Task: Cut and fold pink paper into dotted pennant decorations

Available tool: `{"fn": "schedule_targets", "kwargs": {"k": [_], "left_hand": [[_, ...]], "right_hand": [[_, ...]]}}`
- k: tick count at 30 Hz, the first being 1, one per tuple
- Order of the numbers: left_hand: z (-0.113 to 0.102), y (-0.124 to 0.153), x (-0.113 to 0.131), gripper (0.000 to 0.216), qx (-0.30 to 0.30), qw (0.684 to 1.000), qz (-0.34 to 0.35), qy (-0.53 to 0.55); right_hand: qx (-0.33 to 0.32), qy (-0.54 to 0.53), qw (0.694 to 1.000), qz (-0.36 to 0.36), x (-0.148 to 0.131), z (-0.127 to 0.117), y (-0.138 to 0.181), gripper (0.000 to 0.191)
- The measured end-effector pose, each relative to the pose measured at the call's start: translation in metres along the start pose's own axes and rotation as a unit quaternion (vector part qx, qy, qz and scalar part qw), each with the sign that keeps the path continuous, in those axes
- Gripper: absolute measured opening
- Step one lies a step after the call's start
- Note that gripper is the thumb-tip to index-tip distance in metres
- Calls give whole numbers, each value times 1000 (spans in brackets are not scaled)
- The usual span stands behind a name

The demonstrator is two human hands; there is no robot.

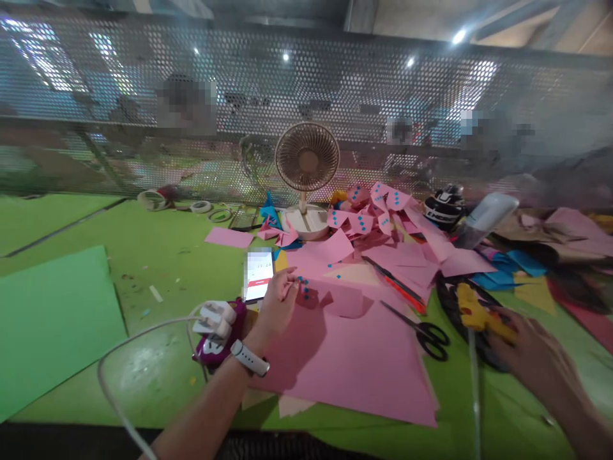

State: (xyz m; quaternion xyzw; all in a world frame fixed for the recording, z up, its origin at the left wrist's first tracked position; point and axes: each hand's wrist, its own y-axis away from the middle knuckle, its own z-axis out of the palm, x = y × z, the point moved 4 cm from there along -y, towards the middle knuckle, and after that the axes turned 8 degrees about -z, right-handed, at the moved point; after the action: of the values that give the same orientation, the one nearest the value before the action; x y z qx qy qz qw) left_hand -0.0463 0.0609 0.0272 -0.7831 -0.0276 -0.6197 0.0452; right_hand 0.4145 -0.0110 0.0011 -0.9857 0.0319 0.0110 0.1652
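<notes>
My left hand (279, 299) rests on a small pink paper piece with blue dots (311, 295), its fingers curled and pinching the piece's edge; a white watch sits on that wrist. The piece lies on a large pink sheet (364, 364). My right hand (531, 358) reaches over a yellow glue gun (479, 313) at the right, fingers bent around its handle; motion blurs them. Black-handled scissors (424, 331) lie between the two hands.
A lit phone (258, 275) lies beside my left hand, with white plugs and cable (214, 317) nearer me. A small desk fan (307, 172) stands at the back by a heap of dotted pink cut-outs (373, 214). Green card (52, 319) lies left. Tape rolls (201, 206) sit far back.
</notes>
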Motion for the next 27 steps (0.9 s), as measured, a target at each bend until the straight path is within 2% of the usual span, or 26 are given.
{"fn": "schedule_targets", "kwargs": {"k": [2, 4, 6, 8, 12, 15, 18, 22, 27], "left_hand": [[5, 7, 6, 18, -36, 999, -5, 7], [16, 15, 9, 19, -120, 991, -38, 34], [28, 24, 7, 17, -195, 975, -80, 66], [38, 31, 1, 15, -235, 962, -113, 85], [53, 40, -9, 20, -267, 949, -132, 101], [62, 43, -11, 27, -299, 929, -157, 152], [66, 42, -12, 32, -303, 919, -176, 180], [66, 39, -14, 35, -300, 909, -214, 195], [64, 40, -17, 30, -277, 896, -272, 215]], "right_hand": [[41, -45, 997, 45, 0, -9, 3, 50], [73, -111, 986, 98, -5, -18, 2, 49], [80, -200, 966, 141, -15, -24, -3, 47], [64, -291, 944, 143, -31, -26, -11, 49], [3, -438, 893, 100, -70, -19, -22, 44], [-77, -541, 834, 78, -103, -10, -22, 40], [-165, -603, 779, 53, -140, -10, -24, 45], [-221, -589, 778, -6, -172, -16, -34, 40], [-244, -593, 767, -10, -176, -6, -43, 38]]}}
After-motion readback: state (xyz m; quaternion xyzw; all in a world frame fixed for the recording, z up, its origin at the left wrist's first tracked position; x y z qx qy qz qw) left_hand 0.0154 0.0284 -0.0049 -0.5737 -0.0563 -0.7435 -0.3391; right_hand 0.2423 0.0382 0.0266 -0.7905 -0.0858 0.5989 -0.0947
